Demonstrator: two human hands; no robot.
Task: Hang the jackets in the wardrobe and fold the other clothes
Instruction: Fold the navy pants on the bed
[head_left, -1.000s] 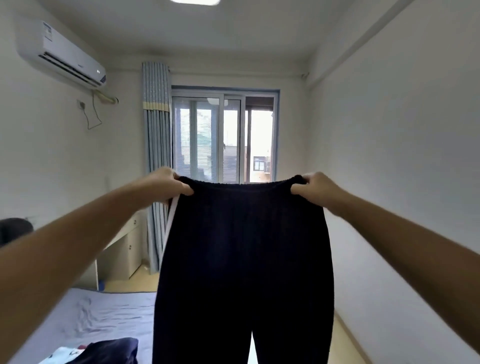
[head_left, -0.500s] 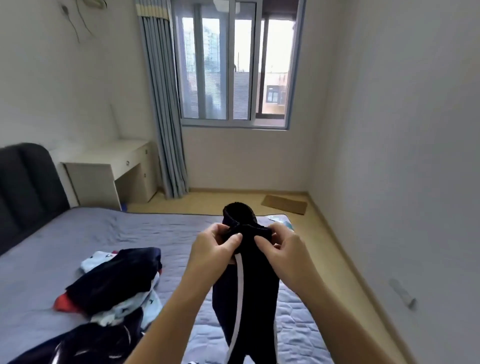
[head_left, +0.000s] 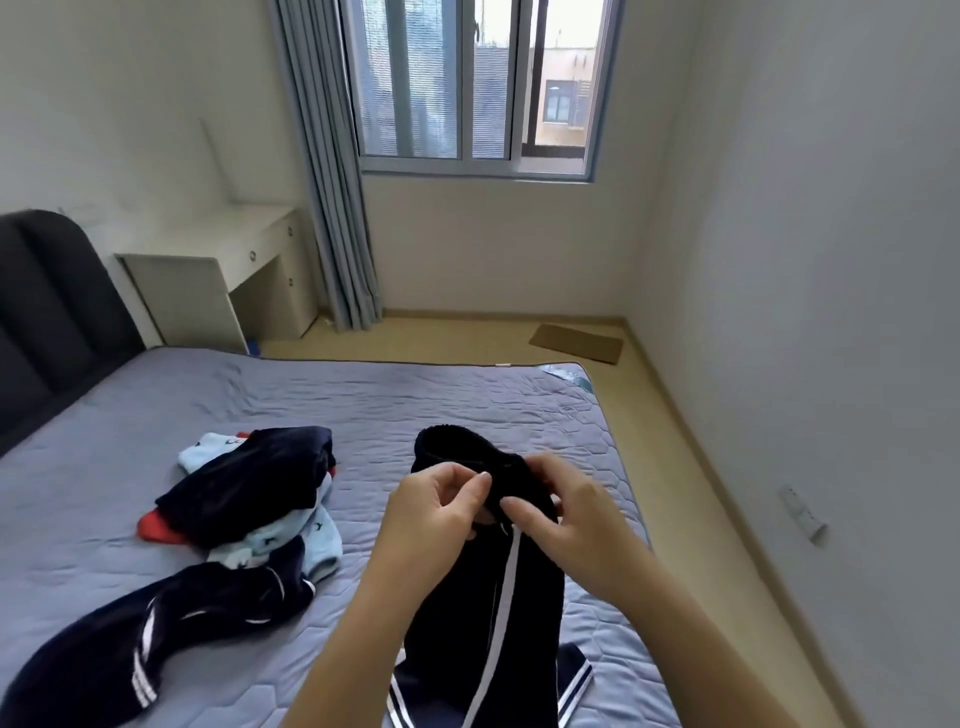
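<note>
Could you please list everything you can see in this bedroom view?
trousers: one, navy with a white side stripe, held over the bed's near edge
clothes: one loose pile, navy, light blue and red, on the bed left of the trousers
bed: one, grey-lilac quilted cover, foreground
headboard: one, dark grey, far left
desk: one, white, between headboard and curtain
curtain: one, blue-grey, left of the window
window: one, grey frame, far wall
mat: one, brown, on the floor below the window
wall fitting: one, white, low on the right wall
left hand: pinches the trousers' waistband
right hand: grips the waistband alongside
</note>
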